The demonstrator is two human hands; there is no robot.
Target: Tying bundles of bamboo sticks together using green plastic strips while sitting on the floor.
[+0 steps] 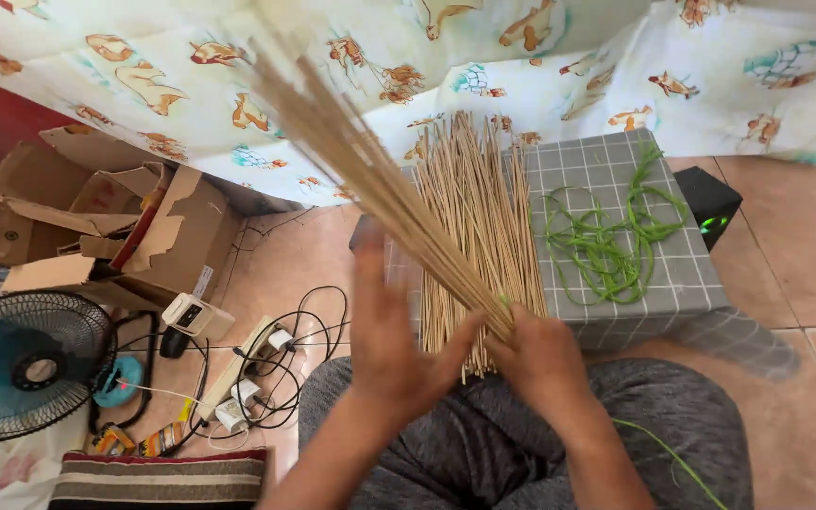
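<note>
1. Bundle of thin sticks (370, 179): slants up-left, base pinched in right hand (545, 364)
2. Left hand (394, 345): fingers spread, pressed against the bundle
3. Loose sticks (479, 227), green strips (606, 246): on checked cloth (616, 312)
4. Advice: keep ends level, grip firm
</note>
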